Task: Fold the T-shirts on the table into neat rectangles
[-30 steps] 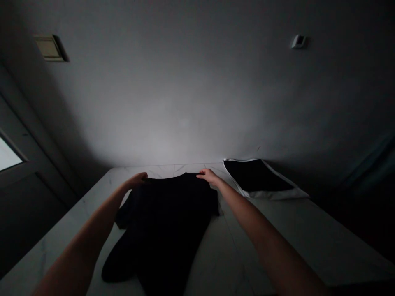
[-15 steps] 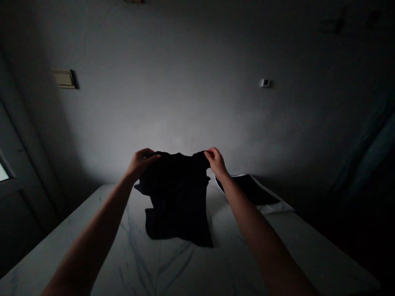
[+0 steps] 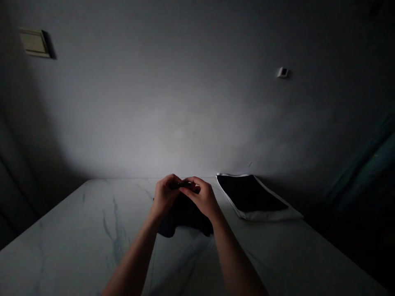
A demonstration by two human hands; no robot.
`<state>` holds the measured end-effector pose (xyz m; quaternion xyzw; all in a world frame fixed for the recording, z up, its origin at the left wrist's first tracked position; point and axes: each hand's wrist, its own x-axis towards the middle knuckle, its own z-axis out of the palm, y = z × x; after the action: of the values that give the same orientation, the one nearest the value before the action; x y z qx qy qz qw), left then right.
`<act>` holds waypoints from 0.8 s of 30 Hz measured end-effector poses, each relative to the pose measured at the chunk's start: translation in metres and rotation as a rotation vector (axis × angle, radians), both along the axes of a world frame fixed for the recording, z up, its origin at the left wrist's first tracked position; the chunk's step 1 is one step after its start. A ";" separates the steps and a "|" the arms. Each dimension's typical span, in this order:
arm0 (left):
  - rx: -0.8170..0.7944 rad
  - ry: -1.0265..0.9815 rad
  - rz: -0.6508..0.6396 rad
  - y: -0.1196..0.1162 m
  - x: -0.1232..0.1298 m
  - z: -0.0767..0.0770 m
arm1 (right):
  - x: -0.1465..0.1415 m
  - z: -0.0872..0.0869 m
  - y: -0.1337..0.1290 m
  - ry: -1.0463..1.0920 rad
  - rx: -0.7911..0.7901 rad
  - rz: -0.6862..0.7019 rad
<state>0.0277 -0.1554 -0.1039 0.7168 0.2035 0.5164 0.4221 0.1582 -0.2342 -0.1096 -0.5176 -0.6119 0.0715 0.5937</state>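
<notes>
A black cloth garment (image 3: 188,213) hangs bunched below my hands, its lower edge against the marble-patterned table (image 3: 77,230). My left hand (image 3: 166,193) pinches the garment's upper edge at the middle of the view. Close beside it, my right hand (image 3: 200,193) grips the same edge, thumb and fingers together. The fingertips of both hands nearly meet. Much of the garment is hidden behind my hands and wrists, and the dim light hides its folds.
A flat black item with a white border (image 3: 251,193) lies at the table's back right, near the grey wall (image 3: 173,102). On the wall are a beige switch plate (image 3: 35,42) at the left and a small white device (image 3: 283,72) at the right.
My hands have come together and lower from a wide hold. The garment, spread out between them before, is now gathered. The view has shifted, with the switch plate higher and further left.
</notes>
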 end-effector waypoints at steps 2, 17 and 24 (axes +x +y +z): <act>0.020 0.071 -0.007 0.003 -0.001 0.001 | 0.002 0.000 -0.002 -0.046 0.026 -0.043; 0.058 0.127 -0.212 0.013 -0.023 0.016 | 0.028 0.012 -0.018 -0.455 0.402 -0.255; 0.328 0.219 -0.059 0.002 -0.016 0.015 | 0.018 0.015 -0.020 -0.396 0.298 -0.194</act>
<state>0.0114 -0.1534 -0.0886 0.8334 0.1403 0.4489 0.2902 0.1764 -0.2543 -0.0951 -0.4847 -0.6675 -0.1790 0.5361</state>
